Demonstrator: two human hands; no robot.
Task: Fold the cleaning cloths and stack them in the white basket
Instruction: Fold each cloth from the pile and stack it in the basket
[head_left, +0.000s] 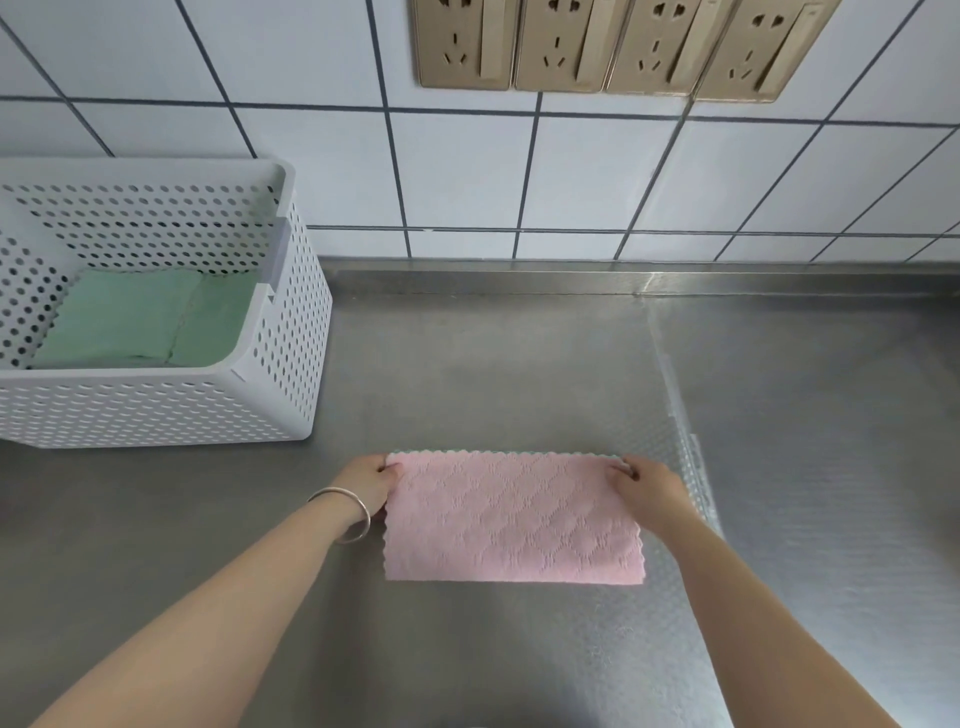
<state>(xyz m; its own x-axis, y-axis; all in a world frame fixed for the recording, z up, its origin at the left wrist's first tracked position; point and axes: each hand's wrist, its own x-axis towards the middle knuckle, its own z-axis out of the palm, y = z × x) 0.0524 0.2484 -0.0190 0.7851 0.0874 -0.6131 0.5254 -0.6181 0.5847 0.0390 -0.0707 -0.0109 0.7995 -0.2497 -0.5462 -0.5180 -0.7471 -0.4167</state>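
Both hands, left and right, pinch your soft, floppy pink waffle-textured cleaning cloth at its far corners; keep gripping there.

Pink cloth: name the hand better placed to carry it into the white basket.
Left, probably. The left hand pinches the pink cloth at its far left corner, on the side where the white basket stands. The right hand pinches the far right corner, farther off.
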